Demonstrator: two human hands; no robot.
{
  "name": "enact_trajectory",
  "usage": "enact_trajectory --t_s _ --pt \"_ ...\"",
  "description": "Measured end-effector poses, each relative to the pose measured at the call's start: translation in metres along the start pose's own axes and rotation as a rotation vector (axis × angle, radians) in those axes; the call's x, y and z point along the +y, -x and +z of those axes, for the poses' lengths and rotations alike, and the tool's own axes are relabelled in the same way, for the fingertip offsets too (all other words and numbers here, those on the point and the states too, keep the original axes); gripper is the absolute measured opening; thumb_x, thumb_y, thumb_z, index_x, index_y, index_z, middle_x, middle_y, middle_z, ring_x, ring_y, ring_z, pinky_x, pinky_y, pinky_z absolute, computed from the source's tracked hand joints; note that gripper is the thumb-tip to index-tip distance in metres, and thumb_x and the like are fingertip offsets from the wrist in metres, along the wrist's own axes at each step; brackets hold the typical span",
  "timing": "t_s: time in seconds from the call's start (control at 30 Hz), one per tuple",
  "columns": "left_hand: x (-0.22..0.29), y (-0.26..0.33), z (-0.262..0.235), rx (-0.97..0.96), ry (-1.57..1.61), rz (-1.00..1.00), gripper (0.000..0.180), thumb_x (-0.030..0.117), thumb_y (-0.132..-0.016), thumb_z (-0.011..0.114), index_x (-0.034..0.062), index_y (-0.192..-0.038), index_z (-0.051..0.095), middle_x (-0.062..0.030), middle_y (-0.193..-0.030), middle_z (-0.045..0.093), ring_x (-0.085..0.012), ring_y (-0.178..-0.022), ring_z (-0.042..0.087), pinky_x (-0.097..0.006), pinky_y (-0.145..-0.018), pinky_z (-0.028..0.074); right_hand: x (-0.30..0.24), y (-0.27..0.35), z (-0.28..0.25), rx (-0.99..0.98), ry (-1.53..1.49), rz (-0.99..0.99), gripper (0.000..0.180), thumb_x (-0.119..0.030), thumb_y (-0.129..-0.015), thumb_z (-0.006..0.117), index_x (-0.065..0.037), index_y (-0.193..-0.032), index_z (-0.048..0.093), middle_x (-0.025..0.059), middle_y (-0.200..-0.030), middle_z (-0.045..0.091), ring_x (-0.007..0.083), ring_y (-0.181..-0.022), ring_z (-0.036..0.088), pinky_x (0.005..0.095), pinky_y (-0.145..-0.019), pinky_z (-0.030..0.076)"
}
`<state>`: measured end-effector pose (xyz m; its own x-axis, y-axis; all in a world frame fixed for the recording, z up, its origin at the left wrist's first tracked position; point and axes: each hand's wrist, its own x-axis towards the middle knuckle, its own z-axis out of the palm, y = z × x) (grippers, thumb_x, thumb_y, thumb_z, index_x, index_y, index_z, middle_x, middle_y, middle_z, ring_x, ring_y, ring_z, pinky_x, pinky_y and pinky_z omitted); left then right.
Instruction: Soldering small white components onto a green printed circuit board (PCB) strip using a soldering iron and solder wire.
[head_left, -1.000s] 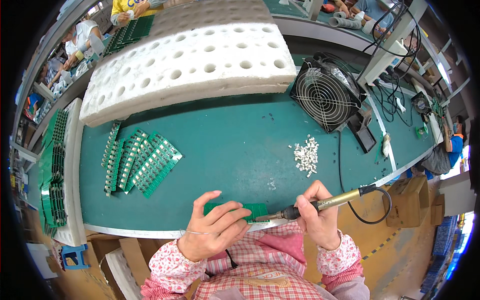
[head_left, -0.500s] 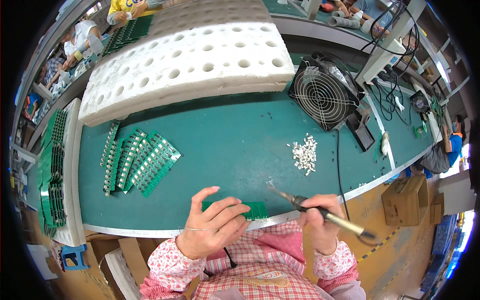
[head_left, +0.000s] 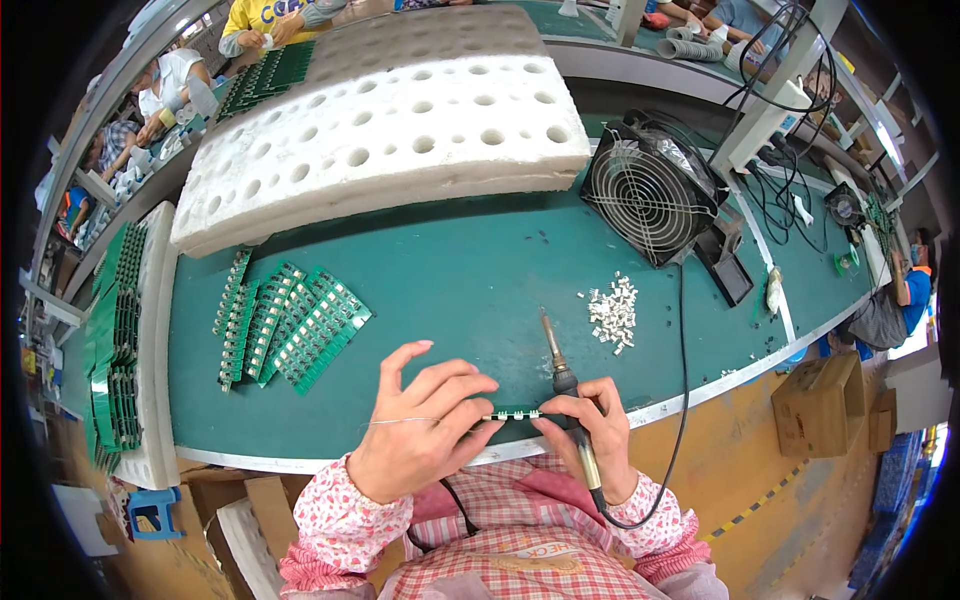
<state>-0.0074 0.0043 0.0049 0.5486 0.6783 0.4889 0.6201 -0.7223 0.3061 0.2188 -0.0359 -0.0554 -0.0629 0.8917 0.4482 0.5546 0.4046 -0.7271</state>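
As the head view shows, the left hand [head_left: 422,418] and right hand [head_left: 602,430] clasp opposite ends of the board [head_left: 517,415] over the tabletop [head_left: 440,290], the right also holding the iron [head_left: 566,384]; probably light, stiff but brittle, the board is best gripped by its edges

It's one left hand [head_left: 415,420], one right hand [head_left: 608,445], one soldering iron [head_left: 565,382], one gripped circuit board [head_left: 517,415], at least four loose boards [head_left: 322,335]! One large fan [head_left: 645,197], one blue stool [head_left: 153,515], and white connectors [head_left: 614,314] too many to count!
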Motion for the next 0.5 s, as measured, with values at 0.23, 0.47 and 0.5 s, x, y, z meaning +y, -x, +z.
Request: enact_trajectory --t_s 0.23,0.47,0.5 --pt "-0.023 0.038 -0.029 0.130 0.007 -0.256 0.033 0.016 -0.067 0.088 0.0110 -0.096 0.071 -0.0004 -0.106 0.071 -0.0228 -0.102 0.065 -0.048 -0.102 0.039 0.001 -0.001 0.003 0.023 0.020 -0.020 0.030 -0.006 -0.071 0.088 -0.010 -0.097 0.073 0.0073 -0.089 0.054 0.0211 -0.074 0.058 0.0326 -0.060 0.048" --pt "-0.030 0.077 -0.019 0.150 0.239 -0.497 0.035 0.010 -0.066 0.090 0.0096 -0.096 0.072 -0.0049 -0.104 0.073 -0.0219 -0.098 0.066 -0.037 -0.092 0.043 0.000 0.007 0.002 0.031 0.042 -0.023 0.031 -0.007 -0.069 0.089 -0.011 -0.096 0.074 0.0072 -0.089 0.055 0.0218 -0.075 0.058 0.0327 -0.060 0.048" --pt "-0.031 0.079 -0.017 0.145 0.272 -0.506 0.035 0.010 -0.066 0.090 0.0095 -0.096 0.073 -0.0050 -0.104 0.074 -0.0215 -0.098 0.066 -0.036 -0.091 0.043 -0.001 0.009 0.002 0.032 0.057 -0.030 0.031 -0.007 -0.069 0.089 -0.011 -0.096 0.074 0.0073 -0.089 0.055 0.0218 -0.075 0.058 0.0328 -0.060 0.048"
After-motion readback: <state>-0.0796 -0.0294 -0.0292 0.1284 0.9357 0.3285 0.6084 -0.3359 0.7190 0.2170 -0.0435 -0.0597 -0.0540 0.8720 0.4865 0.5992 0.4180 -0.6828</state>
